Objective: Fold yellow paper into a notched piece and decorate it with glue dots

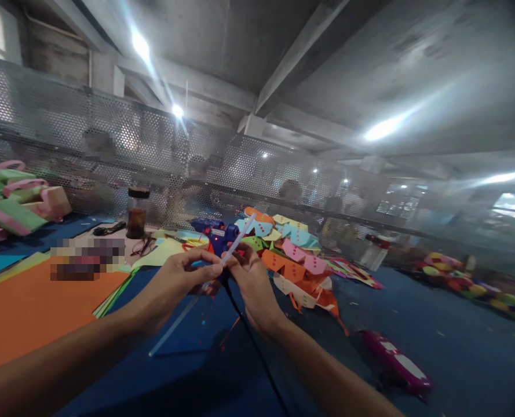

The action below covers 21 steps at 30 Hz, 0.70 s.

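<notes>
A translucent white glue stick (pixel 241 236) slants up and to the right between my hands. My left hand (pixel 187 272) pinches its lower end between thumb and fingers. My right hand (pixel 252 278) is closed on the same stick from the other side. Right behind my fingers is a blue hot glue gun (pixel 225 233) with a small red light, its nozzle toward the left. Whether any finger also grips its handle is hidden. A black cord (pixel 251 333) runs from below my hands toward me. Another glue stick (pixel 172 327) lies below my left hand.
Folded colourful paper pieces (pixel 285 260) lie beyond my right hand. A purple tool (pixel 396 362) rests at the right. Orange paper sheets (pixel 44 313), a dark-lidded jar (pixel 138 213) and paper baskets (pixel 22 200) are leftward. A perforated metal screen (pixel 153 156) stands behind the blue tabletop (pixel 327 370).
</notes>
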Each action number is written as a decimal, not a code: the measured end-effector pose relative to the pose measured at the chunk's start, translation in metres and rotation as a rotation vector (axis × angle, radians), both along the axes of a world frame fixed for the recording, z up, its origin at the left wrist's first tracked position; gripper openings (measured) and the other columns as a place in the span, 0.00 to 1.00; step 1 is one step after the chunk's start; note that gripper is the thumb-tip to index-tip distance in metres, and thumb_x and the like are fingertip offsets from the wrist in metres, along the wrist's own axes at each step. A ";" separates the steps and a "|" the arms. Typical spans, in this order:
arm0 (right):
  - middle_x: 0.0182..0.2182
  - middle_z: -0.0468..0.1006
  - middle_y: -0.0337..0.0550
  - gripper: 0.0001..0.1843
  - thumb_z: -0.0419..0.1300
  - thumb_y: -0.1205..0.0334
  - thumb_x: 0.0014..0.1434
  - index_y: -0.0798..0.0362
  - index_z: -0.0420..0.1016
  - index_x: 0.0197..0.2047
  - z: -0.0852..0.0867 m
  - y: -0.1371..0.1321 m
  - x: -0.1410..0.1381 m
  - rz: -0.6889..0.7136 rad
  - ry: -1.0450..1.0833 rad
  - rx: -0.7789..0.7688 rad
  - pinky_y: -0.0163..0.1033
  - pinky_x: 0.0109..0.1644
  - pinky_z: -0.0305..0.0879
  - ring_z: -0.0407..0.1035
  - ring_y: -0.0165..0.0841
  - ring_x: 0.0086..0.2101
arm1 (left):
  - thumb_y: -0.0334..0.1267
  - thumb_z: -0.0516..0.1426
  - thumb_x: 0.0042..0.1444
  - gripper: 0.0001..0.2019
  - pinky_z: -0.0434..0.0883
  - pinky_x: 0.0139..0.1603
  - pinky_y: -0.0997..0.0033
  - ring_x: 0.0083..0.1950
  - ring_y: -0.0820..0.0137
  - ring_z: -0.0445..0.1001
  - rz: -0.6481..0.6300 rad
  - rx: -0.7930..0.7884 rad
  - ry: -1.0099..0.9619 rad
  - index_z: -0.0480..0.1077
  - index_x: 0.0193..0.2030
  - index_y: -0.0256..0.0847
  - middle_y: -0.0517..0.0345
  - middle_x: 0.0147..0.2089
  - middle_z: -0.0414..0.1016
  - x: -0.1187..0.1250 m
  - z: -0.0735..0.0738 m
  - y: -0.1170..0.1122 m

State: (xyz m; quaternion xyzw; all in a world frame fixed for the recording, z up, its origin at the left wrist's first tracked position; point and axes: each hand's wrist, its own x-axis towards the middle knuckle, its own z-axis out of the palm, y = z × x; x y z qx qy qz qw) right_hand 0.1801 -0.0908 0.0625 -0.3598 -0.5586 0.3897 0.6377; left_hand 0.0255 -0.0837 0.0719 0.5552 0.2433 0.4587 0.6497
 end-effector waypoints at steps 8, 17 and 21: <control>0.36 0.76 0.38 0.16 0.64 0.49 0.60 0.49 0.66 0.42 -0.007 0.002 0.002 0.061 -0.039 -0.007 0.40 0.49 0.69 0.73 0.33 0.41 | 0.43 0.72 0.40 0.15 0.66 0.34 0.74 0.29 0.75 0.68 0.078 -0.001 -0.007 0.77 0.33 0.39 0.62 0.26 0.74 0.003 0.000 0.001; 0.36 0.76 0.39 0.16 0.65 0.52 0.58 0.49 0.65 0.42 -0.008 0.000 0.000 0.098 -0.050 -0.044 0.41 0.46 0.71 0.74 0.34 0.39 | 0.47 0.70 0.44 0.15 0.65 0.31 0.73 0.31 0.72 0.70 0.157 0.011 0.011 0.79 0.34 0.39 0.58 0.30 0.77 0.002 -0.007 0.002; 0.38 0.77 0.39 0.18 0.68 0.54 0.56 0.48 0.64 0.43 -0.012 0.001 -0.002 0.113 -0.037 -0.022 0.41 0.50 0.69 0.74 0.35 0.42 | 0.48 0.70 0.44 0.16 0.66 0.31 0.72 0.30 0.72 0.71 0.152 -0.007 0.021 0.79 0.34 0.39 0.57 0.30 0.78 0.001 -0.007 0.001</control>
